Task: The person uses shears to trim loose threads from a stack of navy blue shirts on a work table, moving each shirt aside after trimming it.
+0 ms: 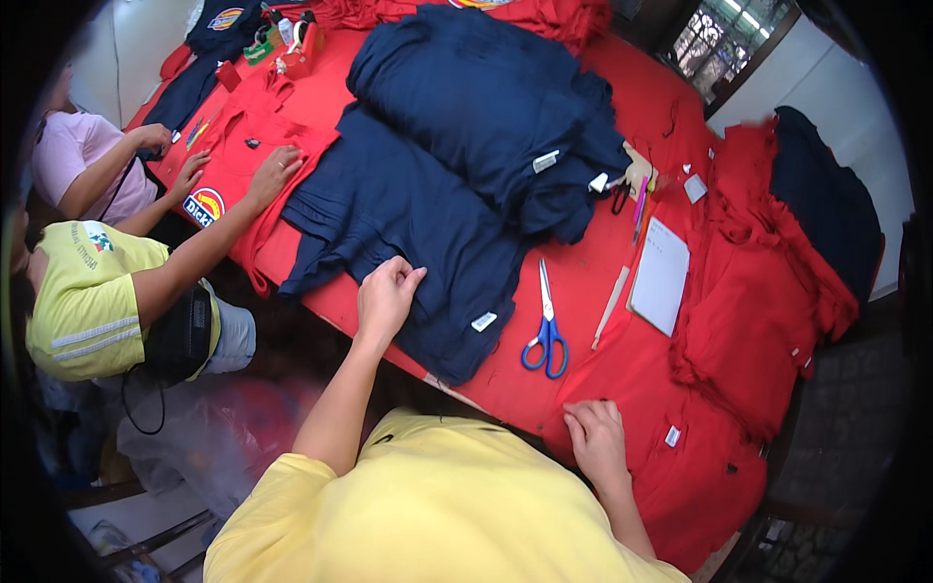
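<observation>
My left hand point(385, 299) is over the near edge of a navy garment point(428, 233), its thumb and fingertips pinched together. Whatever they hold, if anything, is too small to make out. My right hand point(596, 439) rests with slightly bent fingers on red cloth at the table's near edge, not visibly gripping anything. Between and beyond my hands lie blue-handled scissors point(547, 340), blades pointing away from me. A white tag point(484, 321) shows on the navy garment. Behind it, a large navy pile point(476, 97) is heaped up.
Red garments point(748, 311) are stacked at the right, beside a white notepad point(662, 277) and a pink pen point(639, 201). At left, a person in a yellow-green shirt point(87, 291) handles a red garment point(258, 146). Another person in pink point(87, 151) works beyond. A tape dispenser point(304, 51) stands at the back.
</observation>
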Motion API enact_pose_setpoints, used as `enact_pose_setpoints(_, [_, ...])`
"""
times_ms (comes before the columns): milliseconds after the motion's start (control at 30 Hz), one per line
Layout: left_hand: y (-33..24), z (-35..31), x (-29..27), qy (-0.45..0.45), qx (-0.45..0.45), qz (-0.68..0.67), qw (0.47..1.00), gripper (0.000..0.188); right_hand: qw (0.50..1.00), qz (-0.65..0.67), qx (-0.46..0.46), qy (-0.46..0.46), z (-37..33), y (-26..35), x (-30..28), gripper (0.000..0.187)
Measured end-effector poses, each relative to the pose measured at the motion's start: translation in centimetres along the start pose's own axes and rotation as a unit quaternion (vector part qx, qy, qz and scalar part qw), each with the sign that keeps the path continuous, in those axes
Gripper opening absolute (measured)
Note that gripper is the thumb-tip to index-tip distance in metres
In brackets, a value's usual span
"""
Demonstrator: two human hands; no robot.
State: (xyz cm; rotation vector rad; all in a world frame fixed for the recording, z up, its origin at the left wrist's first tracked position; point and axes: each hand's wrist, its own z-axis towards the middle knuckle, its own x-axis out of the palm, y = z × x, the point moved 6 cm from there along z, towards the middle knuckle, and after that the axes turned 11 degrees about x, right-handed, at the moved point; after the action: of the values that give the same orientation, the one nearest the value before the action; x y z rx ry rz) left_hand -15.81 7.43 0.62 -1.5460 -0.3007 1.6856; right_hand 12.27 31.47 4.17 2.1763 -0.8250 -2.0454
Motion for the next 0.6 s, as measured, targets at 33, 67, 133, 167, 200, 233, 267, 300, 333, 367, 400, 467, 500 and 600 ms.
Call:
enact_pose_setpoints(33, [-1.0, 0.3, -0.5, -0.009, 0.027, 0.008, 1.000, 0.028, 0.999, 0.022, 0.000, -0.047, 1.4, 0.3, -0.2, 0.038])
enact_pose_setpoints(67, [-1.5, 0.3, -1.1, -0.019, 0.048, 0.020, 0.998, 0.026, 0.995, 0.048, -0.005, -0.089, 3.2, 0.5, 0.3, 0.040])
enact_pose_setpoints(133, [-0.5, 1.2, -1.5, -0.007, -0.009, -0.141, 0.990, 0.026, 0.992, 0.050, 0.005, -0.112, 6.7, 1.8, 0.8, 0.042])
enact_pose_setpoints(167, [0.2, 1.5, -1.6, 0.002, -0.038, -0.219, 0.975, 0.027, 0.995, 0.026, 0.025, -0.094, 8.1, 2.7, 1.3, 0.043])
enact_pose_setpoints(200, [1.4, 2.1, -1.0, 0.039, -0.081, -0.393, 0.915, 0.024, 0.996, 0.002, 0.046, -0.076, 8.9, 3.1, 1.8, 0.044])
enact_pose_setpoints(233, [1.7, 3.0, -1.7, 0.049, -0.102, -0.478, 0.871, 0.021, 0.997, -0.007, 0.038, -0.073, 9.3, 3.2, 2.4, 0.049])
enact_pose_setpoints(267, [0.5, 4.1, -3.0, 0.060, -0.119, -0.561, 0.817, 0.019, 0.997, -0.019, 0.033, -0.074, 9.8, 2.9, 2.7, 0.054])
enact_pose_setpoints(300, [-1.0, 5.1, -4.8, 0.030, -0.103, -0.606, 0.788, 0.020, 0.996, -0.031, 0.029, -0.075, 10.3, 2.7, 2.7, 0.060])
enact_pose_setpoints(333, [0.0, 6.5, -5.5, -0.036, -0.100, -0.660, 0.744, 0.027, 0.997, -0.035, 0.050, -0.050, 10.7, 2.4, 2.8, 0.062])
enact_pose_setpoints(367, [2.6, 7.0, -4.5, -0.042, -0.145, -0.684, 0.714, 0.031, 0.997, -0.039, 0.069, -0.020, 11.0, 2.2, 2.6, 0.064])
enact_pose_setpoints(400, [4.7, 7.3, -3.5, -0.041, -0.190, -0.708, 0.679, 0.037, 0.995, -0.045, 0.094, 0.008, 11.2, 1.7, 2.4, 0.066])
enact_pose_setpoints(467, [2.9, 5.3, -0.9, 0.108, -0.272, -0.673, 0.680, 0.045, 0.984, 0.050, 0.146, 0.093, 11.0, 0.6, 1.1, 0.056])
enact_pose_setpoints(500, [2.4, 4.4, -0.2, 0.098, -0.276, -0.654, 0.697, 0.044, 0.963, 0.142, 0.187, 0.132, 10.9, -1.0, 1.3, 0.053])
enact_pose_setpoints(600, [2.2, 1.7, 0.2, 0.081, -0.273, -0.631, 0.722, 0.040, 0.842, 0.472, 0.194, 0.177, 8.6, -3.1, 1.5, 0.047])
